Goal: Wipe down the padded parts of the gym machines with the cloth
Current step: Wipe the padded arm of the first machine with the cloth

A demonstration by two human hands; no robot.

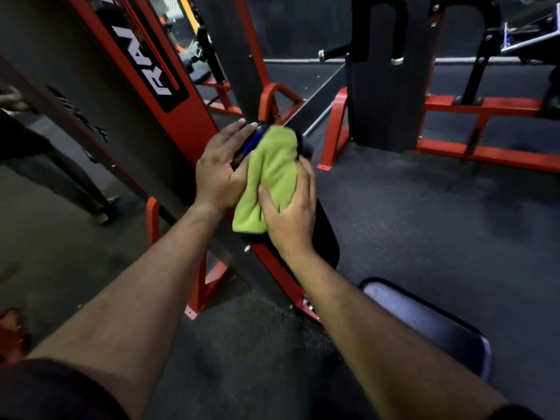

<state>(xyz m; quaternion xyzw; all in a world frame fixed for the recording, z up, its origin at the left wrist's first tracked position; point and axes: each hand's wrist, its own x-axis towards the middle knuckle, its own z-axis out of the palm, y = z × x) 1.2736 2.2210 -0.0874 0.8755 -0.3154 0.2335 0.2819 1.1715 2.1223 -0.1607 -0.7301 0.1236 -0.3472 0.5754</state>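
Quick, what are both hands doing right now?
Left hand: open, fingers straight, resting on the black pad.
Right hand: holding the green cloth against the pad.

You're looking at a soft, fuzzy green cloth (pixel 271 177), matt, w/ a towel-like nap. The back pad (pixel 325 237) under it is showing as smooth black vinyl w/ slight sheen. The seat pad (pixel 424 322) is gleaming glossier. The frame (pixel 181 116) is reading as red painted metal, semi-gloss. The floor (pixel 424 222) is looking like rough, speckled dark rubber.
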